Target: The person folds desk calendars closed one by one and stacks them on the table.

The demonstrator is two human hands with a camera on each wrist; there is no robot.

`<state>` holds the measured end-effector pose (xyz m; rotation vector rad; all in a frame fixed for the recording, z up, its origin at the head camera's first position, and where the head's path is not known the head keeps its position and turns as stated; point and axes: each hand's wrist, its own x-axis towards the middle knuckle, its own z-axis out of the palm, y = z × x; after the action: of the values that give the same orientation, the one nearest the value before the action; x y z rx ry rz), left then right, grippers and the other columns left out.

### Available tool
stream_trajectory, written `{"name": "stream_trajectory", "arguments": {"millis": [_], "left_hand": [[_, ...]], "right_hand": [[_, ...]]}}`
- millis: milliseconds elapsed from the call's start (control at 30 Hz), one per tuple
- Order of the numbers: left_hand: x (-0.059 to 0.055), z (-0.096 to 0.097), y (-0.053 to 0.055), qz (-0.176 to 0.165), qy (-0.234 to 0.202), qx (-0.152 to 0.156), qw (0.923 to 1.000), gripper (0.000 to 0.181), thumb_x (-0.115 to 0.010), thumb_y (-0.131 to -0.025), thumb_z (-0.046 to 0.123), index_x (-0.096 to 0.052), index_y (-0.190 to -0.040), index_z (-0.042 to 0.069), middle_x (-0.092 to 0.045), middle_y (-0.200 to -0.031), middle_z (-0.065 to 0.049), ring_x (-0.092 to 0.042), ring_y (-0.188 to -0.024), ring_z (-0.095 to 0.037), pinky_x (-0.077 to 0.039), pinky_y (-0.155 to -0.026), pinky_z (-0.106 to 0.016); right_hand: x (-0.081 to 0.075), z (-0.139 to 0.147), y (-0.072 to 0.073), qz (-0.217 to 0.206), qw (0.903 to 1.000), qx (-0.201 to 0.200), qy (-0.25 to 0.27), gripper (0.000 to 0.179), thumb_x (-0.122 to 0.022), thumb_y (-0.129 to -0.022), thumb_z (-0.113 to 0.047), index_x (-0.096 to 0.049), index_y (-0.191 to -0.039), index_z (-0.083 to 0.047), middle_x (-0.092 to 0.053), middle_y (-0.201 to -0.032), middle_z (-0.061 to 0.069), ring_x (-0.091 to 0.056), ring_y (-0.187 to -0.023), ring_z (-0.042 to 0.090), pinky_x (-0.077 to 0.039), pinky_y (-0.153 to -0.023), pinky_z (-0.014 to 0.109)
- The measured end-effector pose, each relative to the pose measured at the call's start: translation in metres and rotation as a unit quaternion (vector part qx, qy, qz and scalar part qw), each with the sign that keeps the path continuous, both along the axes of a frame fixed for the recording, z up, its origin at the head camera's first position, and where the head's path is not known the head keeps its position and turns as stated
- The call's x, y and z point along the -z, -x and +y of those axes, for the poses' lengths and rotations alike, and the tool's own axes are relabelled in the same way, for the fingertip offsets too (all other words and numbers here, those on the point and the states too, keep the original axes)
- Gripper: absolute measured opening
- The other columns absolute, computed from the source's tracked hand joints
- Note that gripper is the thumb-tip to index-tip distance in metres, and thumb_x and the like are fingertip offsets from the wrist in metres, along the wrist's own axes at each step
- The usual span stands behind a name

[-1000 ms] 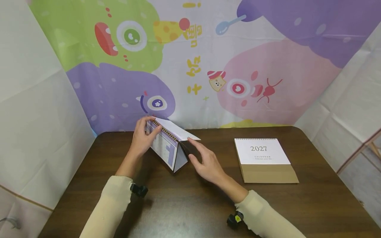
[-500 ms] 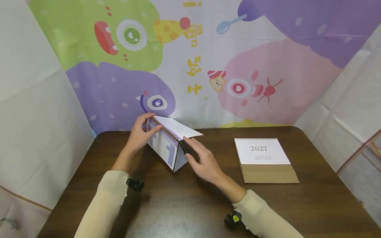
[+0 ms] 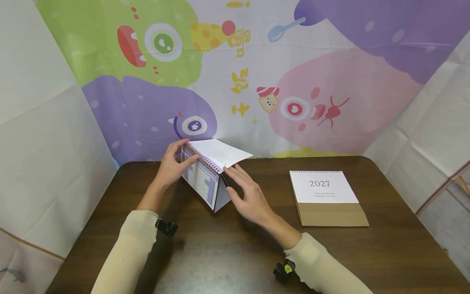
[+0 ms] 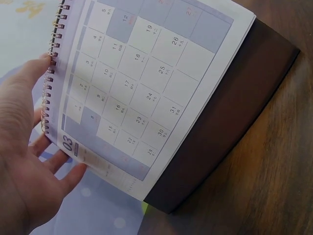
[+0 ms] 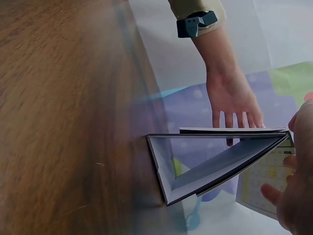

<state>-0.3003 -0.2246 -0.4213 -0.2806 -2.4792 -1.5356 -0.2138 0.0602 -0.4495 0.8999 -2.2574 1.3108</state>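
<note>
A spiral-bound desk calendar stands as a tent on the table, its front page showing a month grid marked 03 in the left wrist view. My left hand grips its far left end, thumb on the front beside the rings and fingers behind. On the far side a white page is lifted away from the stand. My right hand is at the near right end, fingertips at that page's corner close to the rings. Its thumb is spread lower, near the black edge of the hollow stand.
A second desk calendar, white with "2027" over a tan base, stands to the right on the dark wooden table. A cartoon-print cloth hangs right behind the table's back edge. Black cameras are strapped at both wrists.
The white page on the far side has risen higher and fanned outward. My right hand has shifted slightly left and up to the rings' end. The left hand keeps its grip, its forearm slightly farther left.
</note>
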Motion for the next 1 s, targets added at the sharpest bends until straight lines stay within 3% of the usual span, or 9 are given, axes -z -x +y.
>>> {"name": "stream_trajectory", "arguments": {"millis": [333,700,1000], "left_hand": [[-0.0037,0.0,-0.0026,-0.014,-0.01,0.005,0.9998,0.082,-0.079,-0.103,0.019,-0.039,-0.174,0.007,-0.037,-0.177,-0.026,-0.045,-0.157,-0.045,-0.04,-0.132,-0.061],[-0.0058,0.0019,-0.0033,-0.004,-0.018,0.011,0.9998,0.091,-0.083,-0.101,0.017,-0.033,-0.177,0.006,-0.035,-0.176,-0.027,-0.041,-0.16,-0.046,-0.04,-0.134,-0.065],[-0.0061,0.0046,-0.0019,0.01,-0.03,0.0,0.9995,0.099,-0.085,-0.098,0.014,-0.028,-0.178,0.005,-0.034,-0.17,-0.031,-0.041,-0.16,-0.046,-0.042,-0.133,-0.067]], "right_hand": [[-0.0044,-0.0027,0.0021,0.018,0.9998,0.001,-0.002,0.049,-0.068,-0.107,-0.008,-0.065,-0.155,0.001,-0.065,-0.163,0.023,-0.048,-0.165,0.046,-0.04,-0.134,0.064],[-0.0106,-0.0043,-0.0003,0.047,0.9986,-0.025,-0.001,0.052,-0.068,-0.105,-0.005,-0.063,-0.156,0.003,-0.063,-0.164,0.024,-0.05,-0.162,0.047,-0.044,-0.133,0.062],[-0.0105,-0.0059,-0.0002,0.067,0.9967,-0.044,-0.008,0.052,-0.069,-0.104,-0.001,-0.062,-0.156,0.006,-0.065,-0.161,0.026,-0.062,-0.152,0.044,-0.052,-0.128,0.056]]}}
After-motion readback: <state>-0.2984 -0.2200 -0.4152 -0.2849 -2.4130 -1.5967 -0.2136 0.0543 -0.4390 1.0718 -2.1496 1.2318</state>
